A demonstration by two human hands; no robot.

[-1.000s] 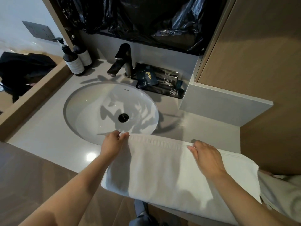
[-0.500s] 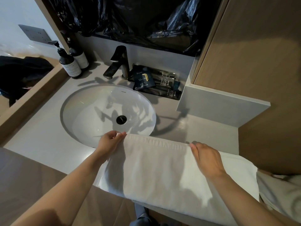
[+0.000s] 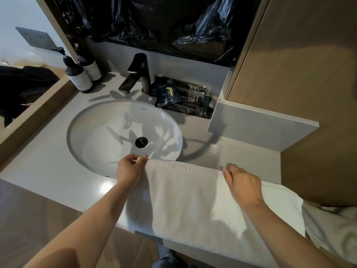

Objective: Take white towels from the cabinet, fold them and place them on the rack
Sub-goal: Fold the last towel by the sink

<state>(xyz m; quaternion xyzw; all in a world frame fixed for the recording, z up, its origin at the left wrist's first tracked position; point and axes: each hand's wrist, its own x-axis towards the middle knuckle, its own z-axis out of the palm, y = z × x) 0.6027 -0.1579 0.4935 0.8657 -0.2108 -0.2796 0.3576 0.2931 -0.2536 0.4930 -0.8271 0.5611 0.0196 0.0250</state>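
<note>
A white towel (image 3: 189, 202) lies folded over the front of the grey counter (image 3: 44, 171), its left part reaching over the sink's near rim. My left hand (image 3: 130, 171) pinches the towel's far left corner between thumb and fingers. My right hand (image 3: 242, 185) grips the far edge of the towel further right, fingers curled over the fold. The towel's right end runs on past my right wrist towards the wooden wall. No rack or cabinet interior shows.
A white oval sink (image 3: 125, 136) with a black drain and a black tap (image 3: 138, 74) sits behind the towel. Two pump bottles (image 3: 78, 74) stand at the back left. A black tray of sachets (image 3: 183, 97) lies beside a grey ledge (image 3: 260, 128) and wooden panel.
Both hands stay on the towel's far edge. My left fingers have closed more tightly on the corner; the towel's edge sits a little nearer me against the sink.
</note>
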